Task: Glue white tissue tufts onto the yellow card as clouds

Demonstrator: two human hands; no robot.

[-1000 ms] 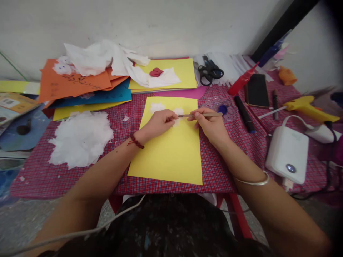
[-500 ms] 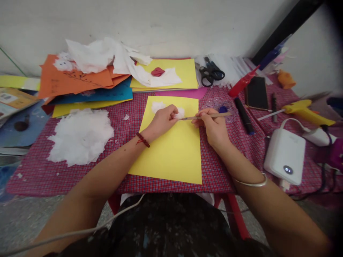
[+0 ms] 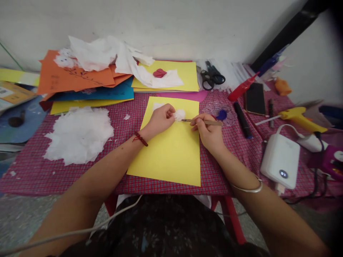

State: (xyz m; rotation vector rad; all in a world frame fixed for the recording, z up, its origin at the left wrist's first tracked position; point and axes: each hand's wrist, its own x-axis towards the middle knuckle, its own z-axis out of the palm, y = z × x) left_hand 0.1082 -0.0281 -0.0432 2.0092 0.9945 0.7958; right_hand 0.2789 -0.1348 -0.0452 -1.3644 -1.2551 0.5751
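Observation:
A yellow sheet of paper (image 3: 171, 153) lies in front of me on the red checked tablecloth. My left hand (image 3: 159, 119) is curled on its upper part, fingers pinched on a white tissue tuft (image 3: 179, 114) stuck to the sheet. My right hand (image 3: 209, 134) is closed round a thin wooden stick (image 3: 206, 122), held almost level with its tip pointing left, close to the tuft. A second white patch shows on the sheet just above my left hand.
A pile of white tissue pieces (image 3: 77, 134) lies to the left. Coloured paper sheets (image 3: 80, 80) and crumpled tissue sit at the back. Scissors (image 3: 211, 75), a red bottle (image 3: 241, 89), a black marker (image 3: 242, 115), a yellow glue gun (image 3: 300, 116) and a white power unit (image 3: 281, 160) lie to the right.
My left hand has shifted slightly up the sheet, uncovering the tuft. The stick has dropped a little and its tip sits nearer the tuft. The camera has tilted slightly.

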